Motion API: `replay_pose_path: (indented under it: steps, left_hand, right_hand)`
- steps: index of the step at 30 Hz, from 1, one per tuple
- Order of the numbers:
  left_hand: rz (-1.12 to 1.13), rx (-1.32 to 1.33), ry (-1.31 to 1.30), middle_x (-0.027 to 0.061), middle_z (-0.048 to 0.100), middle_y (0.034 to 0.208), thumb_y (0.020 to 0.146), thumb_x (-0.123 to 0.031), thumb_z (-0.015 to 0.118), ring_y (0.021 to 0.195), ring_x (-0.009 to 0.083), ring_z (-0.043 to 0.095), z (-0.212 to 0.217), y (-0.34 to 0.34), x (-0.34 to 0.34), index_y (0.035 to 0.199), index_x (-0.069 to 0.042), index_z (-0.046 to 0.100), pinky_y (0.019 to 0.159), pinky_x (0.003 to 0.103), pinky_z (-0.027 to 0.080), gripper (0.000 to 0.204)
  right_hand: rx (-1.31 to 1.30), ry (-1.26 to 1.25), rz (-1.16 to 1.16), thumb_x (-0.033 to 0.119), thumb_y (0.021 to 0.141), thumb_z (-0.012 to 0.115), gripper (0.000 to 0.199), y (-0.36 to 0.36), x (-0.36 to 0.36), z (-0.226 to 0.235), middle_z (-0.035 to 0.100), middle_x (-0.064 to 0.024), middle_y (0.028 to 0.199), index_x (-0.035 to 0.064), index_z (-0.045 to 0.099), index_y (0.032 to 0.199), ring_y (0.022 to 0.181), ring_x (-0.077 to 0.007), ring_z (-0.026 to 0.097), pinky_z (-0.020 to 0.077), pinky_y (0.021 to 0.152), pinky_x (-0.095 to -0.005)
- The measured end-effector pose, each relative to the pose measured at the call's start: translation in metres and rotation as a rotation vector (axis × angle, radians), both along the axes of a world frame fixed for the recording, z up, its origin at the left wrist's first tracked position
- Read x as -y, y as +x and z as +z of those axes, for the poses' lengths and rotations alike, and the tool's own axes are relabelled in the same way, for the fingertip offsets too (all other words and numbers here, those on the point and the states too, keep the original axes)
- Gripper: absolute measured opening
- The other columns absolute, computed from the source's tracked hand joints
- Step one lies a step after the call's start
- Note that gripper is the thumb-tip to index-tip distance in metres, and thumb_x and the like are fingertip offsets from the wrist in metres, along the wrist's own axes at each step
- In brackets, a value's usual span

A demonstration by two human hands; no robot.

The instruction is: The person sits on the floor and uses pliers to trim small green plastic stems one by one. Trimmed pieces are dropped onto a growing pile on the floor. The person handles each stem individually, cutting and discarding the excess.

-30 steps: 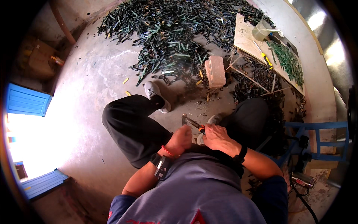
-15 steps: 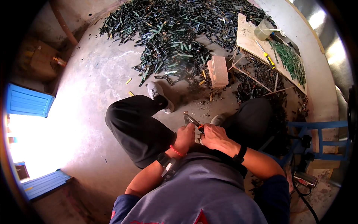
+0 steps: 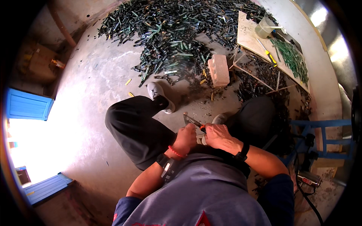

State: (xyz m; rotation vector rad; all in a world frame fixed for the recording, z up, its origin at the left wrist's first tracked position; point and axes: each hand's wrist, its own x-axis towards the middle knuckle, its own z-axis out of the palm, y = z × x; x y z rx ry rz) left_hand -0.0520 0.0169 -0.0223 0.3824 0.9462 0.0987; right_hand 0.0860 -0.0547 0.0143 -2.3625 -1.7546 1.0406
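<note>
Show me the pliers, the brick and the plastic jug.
pliers (image 3: 193,121), head view, on the metal jaws.
brick (image 3: 219,70), head view, on its top face.
plastic jug (image 3: 264,27), head view, on its clear wall.

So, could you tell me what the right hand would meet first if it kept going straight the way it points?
Probably the left hand: the right hand points leftward at it, both closed on the pliers-like tool between them. Depth is unclear.

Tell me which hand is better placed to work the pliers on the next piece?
Probably the right hand: it already grips the orange handles of the pliers, whose jaws point forward. The left hand is closed beside it; what it holds is hidden.
</note>
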Motion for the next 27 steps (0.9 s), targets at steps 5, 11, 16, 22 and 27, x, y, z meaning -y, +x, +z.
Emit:
replay_pose_path:
  steps: [5, 11, 16, 22, 27]
  left_hand:
    - [-0.052, 0.134, -0.126, -0.0069, 0.022, 0.047, 0.088, -0.028, 0.044, 0.038, 0.0080, 0.019, -0.004, -0.008, -0.004, 0.059, -0.018, 0.031, 0.038, 0.025, 0.017, 0.033]
    - [-0.053, 0.134, -0.129, -0.0070, 0.022, 0.047, 0.088, -0.027, 0.044, 0.038, 0.0077, 0.020, -0.007, -0.007, -0.002, 0.059, -0.018, 0.030, 0.038, 0.024, 0.017, 0.033]
    - [-0.044, 0.106, -0.108, -0.0068, 0.022, 0.047, 0.088, -0.028, 0.044, 0.038, 0.0077, 0.020, -0.006, -0.006, -0.002, 0.059, -0.018, 0.030, 0.038, 0.025, 0.017, 0.034]
    - [-0.031, 0.141, -0.198, -0.0068, 0.021, 0.047, 0.088, -0.027, 0.044, 0.039, 0.0080, 0.019, 0.006, -0.006, -0.004, 0.058, -0.018, 0.028, 0.039, 0.026, 0.018, 0.035]
    - [-0.091, 0.278, -0.324, -0.0071, 0.022, 0.049, 0.089, -0.026, 0.043, 0.039, 0.0078, 0.018, 0.022, -0.015, -0.006, 0.059, -0.018, 0.030, 0.040, 0.025, 0.019, 0.034]
  right_hand:
    - [0.034, 0.104, 0.014, 0.010, 0.075, 0.054, 0.018, 0.008, 0.007, -0.011, 0.063, -0.0215, 0.077, -0.0015, 0.059, 0.088, 0.074, -0.0364, 0.063, 0.0487, 0.066, -0.0446]
    - [0.017, 0.048, -0.007, 0.010, 0.076, 0.054, 0.016, 0.007, 0.011, -0.017, 0.063, -0.0218, 0.079, -0.0024, 0.056, 0.087, 0.078, -0.0368, 0.063, 0.0486, 0.068, -0.0446]
    - [-0.085, 0.038, -0.064, 0.012, 0.079, 0.052, 0.019, 0.005, 0.008, -0.011, 0.063, -0.0225, 0.082, -0.0037, 0.054, 0.090, 0.079, -0.0379, 0.062, 0.0480, 0.070, -0.0450]
    - [-0.042, 0.108, -0.034, 0.012, 0.077, 0.055, 0.021, 0.016, 0.007, -0.005, 0.062, -0.0228, 0.082, -0.0017, 0.055, 0.092, 0.077, -0.0387, 0.061, 0.0484, 0.068, -0.0440]
    - [0.080, 0.234, 0.114, 0.009, 0.070, 0.062, 0.024, 0.038, 0.014, -0.005, 0.061, -0.0206, 0.079, -0.0009, 0.053, 0.091, 0.073, -0.0379, 0.061, 0.0485, 0.066, -0.0441]
